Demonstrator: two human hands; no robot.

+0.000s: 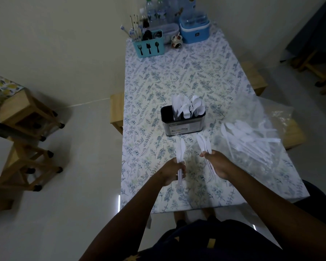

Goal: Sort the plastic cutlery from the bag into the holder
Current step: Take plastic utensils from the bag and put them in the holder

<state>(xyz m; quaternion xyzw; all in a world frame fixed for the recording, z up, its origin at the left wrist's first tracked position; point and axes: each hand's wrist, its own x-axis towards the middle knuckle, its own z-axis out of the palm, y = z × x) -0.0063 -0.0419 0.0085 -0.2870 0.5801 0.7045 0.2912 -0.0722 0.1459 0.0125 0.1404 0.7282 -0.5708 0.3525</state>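
I see the left hand [174, 171] just below the middle of the frame, closed around a small bunch of white plastic knives [181, 153] whose blades point up the picture toward the holder [183, 123]. The right hand [217, 162] sits just beside it to the right, fingers wrapped around a second bunch of knives [203, 143], these tilted toward the upper left. Both bunches hang over the tabletop [177, 76], which wears a leafy blue-green patterned cloth.

The holder, a dark metal box, stands at the centre of the frame just above both hands. White forks, spoons and knives stand upright in it; I cannot tell how its compartments divide them.

At the right edge of the tabletop lies the clear plastic bag [262, 117], crumpled, with a loose heap of white cutlery [250, 140] on it.

At the top of the frame I see a teal cutlery caddy [149, 47], a blue cooler box [195, 32] and water bottles [155, 11].
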